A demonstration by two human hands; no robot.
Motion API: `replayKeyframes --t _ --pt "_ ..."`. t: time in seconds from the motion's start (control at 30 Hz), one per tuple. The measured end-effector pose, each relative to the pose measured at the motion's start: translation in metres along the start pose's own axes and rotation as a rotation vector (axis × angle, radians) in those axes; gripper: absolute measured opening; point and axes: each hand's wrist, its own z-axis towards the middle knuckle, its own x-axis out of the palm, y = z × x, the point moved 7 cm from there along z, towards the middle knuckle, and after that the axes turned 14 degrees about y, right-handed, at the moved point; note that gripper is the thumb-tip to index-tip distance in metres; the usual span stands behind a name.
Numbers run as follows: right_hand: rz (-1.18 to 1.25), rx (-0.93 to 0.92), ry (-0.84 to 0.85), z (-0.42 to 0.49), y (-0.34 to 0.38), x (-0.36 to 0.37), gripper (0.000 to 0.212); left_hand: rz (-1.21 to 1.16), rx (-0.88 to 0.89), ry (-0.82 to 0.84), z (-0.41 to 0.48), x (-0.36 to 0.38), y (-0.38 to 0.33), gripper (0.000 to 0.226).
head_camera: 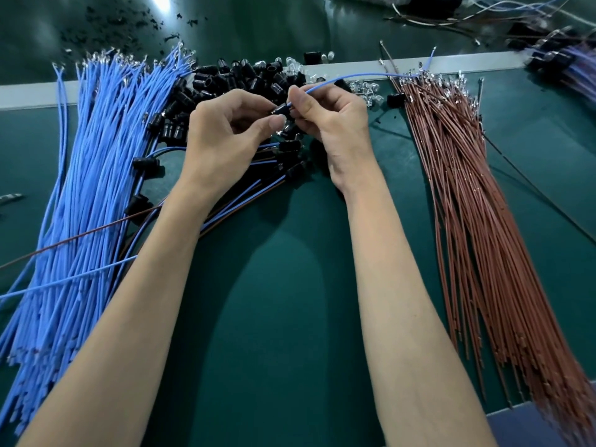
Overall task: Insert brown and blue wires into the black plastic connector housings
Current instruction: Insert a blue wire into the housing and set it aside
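Black connector housing [281,111] mostly hidden btwn fingertips of left hand [225,130] & right hand [332,124]; can't tell whether blue wire [354,77] tip is seated. Finished assemblies [258,188] partly covered by left forearm. Blue wire bundle [80,188] cut off at left/bottom edge, brown wire bundle [477,204] at bottom right. Top-right pile [561,56] blurred, unidentifiable.
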Motion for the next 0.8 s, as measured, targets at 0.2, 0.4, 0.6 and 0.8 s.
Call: replayKeyframes --t 0.2,0.4,0.6,0.8 --pt "-0.019 -0.024 0.016 0.0007 0.0019 0.0014 0.018 0.025 0.005 0.007 -0.0003 0.0014 -0.0015 0.016" --pt "-0.034 -0.040 -0.057 0.0003 0.0019 -0.0003 0.016 -0.042 0.006 -0.001 -0.0022 0.0029 -0.0012 0.015" --pt "-0.108 -0.048 -0.055 0.0001 0.0025 0.0012 0.018 -0.048 0.005 -0.008 -0.0018 0.0032 0.0023 0.011" --pt "-0.235 -0.045 -0.040 0.0025 0.0030 0.0022 0.021 -0.017 0.014 -0.027 -0.0019 0.0037 0.0051 0.012"
